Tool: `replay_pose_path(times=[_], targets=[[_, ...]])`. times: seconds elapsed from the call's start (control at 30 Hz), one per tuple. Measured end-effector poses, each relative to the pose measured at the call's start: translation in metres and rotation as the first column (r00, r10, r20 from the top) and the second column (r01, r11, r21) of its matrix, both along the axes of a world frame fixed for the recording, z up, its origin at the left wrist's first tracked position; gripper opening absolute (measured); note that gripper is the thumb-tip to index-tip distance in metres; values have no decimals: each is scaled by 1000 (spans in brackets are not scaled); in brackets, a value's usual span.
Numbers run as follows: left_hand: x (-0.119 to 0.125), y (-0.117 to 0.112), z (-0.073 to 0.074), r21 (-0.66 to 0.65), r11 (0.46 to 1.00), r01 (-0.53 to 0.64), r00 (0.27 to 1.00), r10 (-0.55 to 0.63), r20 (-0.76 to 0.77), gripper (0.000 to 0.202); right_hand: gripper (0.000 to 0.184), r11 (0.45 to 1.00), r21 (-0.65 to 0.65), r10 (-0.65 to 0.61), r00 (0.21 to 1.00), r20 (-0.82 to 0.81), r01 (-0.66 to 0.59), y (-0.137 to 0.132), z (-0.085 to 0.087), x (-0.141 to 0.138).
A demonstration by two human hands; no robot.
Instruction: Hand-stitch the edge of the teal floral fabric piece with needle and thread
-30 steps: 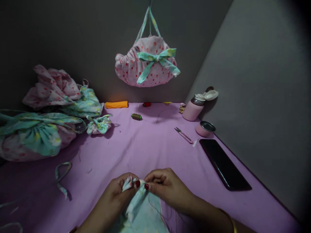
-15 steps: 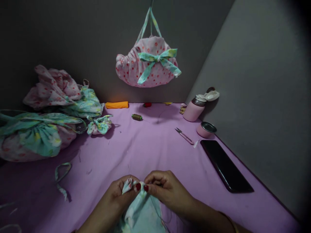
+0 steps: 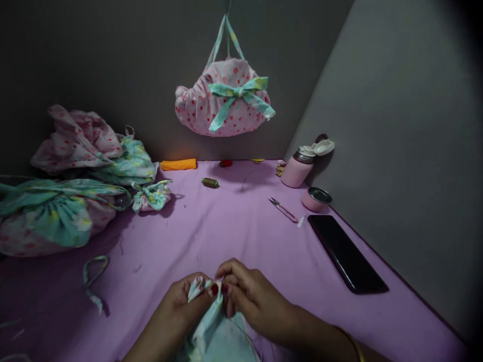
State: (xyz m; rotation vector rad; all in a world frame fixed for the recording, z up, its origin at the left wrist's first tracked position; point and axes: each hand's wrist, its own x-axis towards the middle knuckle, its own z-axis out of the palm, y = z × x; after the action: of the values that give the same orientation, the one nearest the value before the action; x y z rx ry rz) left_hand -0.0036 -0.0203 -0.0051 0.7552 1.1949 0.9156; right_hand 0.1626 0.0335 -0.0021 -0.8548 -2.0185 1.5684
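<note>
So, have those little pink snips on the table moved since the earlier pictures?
No. The pink snips keep the same place and angle beside the black phone; the whole view just shifted slightly.

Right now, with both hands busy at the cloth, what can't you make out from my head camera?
All in the head view:
Whether the right hand pinches anything small: the hand itself hides it.
The lower part of the pale cloth: cut off by the bottom edge.
The outer end of the large bag: cut off by the left edge.
What the yellow thing at the back is: too small.
</note>
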Motion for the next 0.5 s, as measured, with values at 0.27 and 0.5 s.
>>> replay_pose_path(times=[0.27,0.5], targets=[[1,-2,2,59,998,21,990,-12,-142,35,10,946,279,-138,984,-116,166,-7,5,-6],[0,-1,-5,-39,999,0,996,-3,-89,39,19,742,-531,-636,680,-366,408,41,19,23]])
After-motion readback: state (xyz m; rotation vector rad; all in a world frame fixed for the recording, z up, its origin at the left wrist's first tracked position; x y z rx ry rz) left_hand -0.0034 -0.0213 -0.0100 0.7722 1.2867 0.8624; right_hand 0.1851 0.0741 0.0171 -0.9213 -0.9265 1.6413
